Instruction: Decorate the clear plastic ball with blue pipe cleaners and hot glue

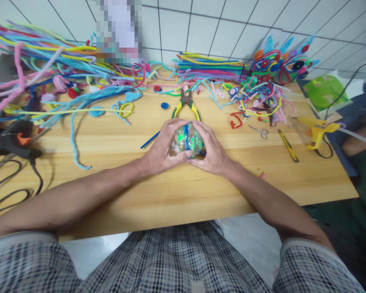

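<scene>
Pliers lie just beyond the clear, round ball, which shows shiny green flecks and a blue fuzzy band; left hand and right hand, fingers curved, cup it from either side above the smooth wooden table; fluffy pipe cleaners line the back; a glue gun lies right.

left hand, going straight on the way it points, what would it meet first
The clear ball with green shimmer and blue band, against the left hand; past it, probably the right hand, though depth is unclear.
</scene>
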Demonstrator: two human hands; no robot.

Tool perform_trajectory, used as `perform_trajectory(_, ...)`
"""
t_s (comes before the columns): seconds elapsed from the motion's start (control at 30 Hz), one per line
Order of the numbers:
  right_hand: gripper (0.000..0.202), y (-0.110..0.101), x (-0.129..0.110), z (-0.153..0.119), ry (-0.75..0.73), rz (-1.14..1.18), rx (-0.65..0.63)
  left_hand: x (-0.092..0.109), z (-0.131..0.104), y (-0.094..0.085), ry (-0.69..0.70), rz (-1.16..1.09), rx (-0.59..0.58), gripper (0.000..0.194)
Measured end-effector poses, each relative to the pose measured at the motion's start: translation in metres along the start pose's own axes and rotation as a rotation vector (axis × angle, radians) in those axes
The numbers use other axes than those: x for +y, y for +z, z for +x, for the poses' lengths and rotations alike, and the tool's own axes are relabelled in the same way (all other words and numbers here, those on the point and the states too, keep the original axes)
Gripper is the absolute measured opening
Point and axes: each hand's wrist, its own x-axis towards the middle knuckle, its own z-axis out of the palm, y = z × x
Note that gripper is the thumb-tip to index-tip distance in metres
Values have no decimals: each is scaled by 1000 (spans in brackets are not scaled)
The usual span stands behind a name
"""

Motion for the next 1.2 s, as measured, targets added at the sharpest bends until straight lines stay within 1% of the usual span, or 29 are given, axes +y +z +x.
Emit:
perform_trajectory(0.1,109,-1,0,0,-21,-15,6,-2,-1,1,-12,4,11,84)
perform_trajectory(0.23,109,-1,3,-1,6,-9,-22,-5,-1,1,-31,1,-19,95)
perform_trajectory(0.4,110,1,2,2,24,-7,-28,-1,0,-1,-55,-2,-3,87)
perform_trajectory(0.47,114,-4,-3,7,39,11,-43,-2,-1,-3,-63,-1,6,85)
perform_trajectory(0.53,120,-15,-11,14,107,37,-45,-6,-2,-3,-54,17,15,90)
perform_trajectory(0.57,115,-23,-15,18,153,56,-26,-9,-2,-3,-46,17,25,90)
perform_trajectory(0.6,103,-32,-20,21,203,76,7,-12,-3,-2,-34,9,39,92)
perform_trajectory(0.67,72,-52,-28,24,309,110,101,-17,-3,0,-5,-10,63,98)
perform_trajectory(0.7,62,-64,-29,22,362,119,157,-19,-4,1,1,-17,69,101)
perform_trajectory(0.77,55,-88,-25,10,457,113,281,-20,-5,3,-1,-21,74,102)
perform_trajectory(0.83,51,-114,-12,-14,524,61,410,-21,-6,4,-8,-16,81,102)
perform_trajectory(0.9,49,-142,8,-45,634,-73,570,-21,-6,4,6,-17,94,102)
perform_trajectory(0.97,37,-171,31,-79,834,-303,718,-23,-6,5,31,-27,100,104)
perform_trajectory(1.0,29,-185,42,-95,937,-444,772,-24,-5,6,42,-31,99,105)
perform_trajectory(1.03,23,-197,52,-109,988,-516,814,-24,-5,6,51,-33,99,106)
perform_trajectory(1.1,26,-217,70,-130,1076,-650,857,-25,-3,7,59,-29,106,108)
perform_trajectory(1.2,32,-236,90,-148,1120,-752,839,-25,-2,9,65,-25,134,110)
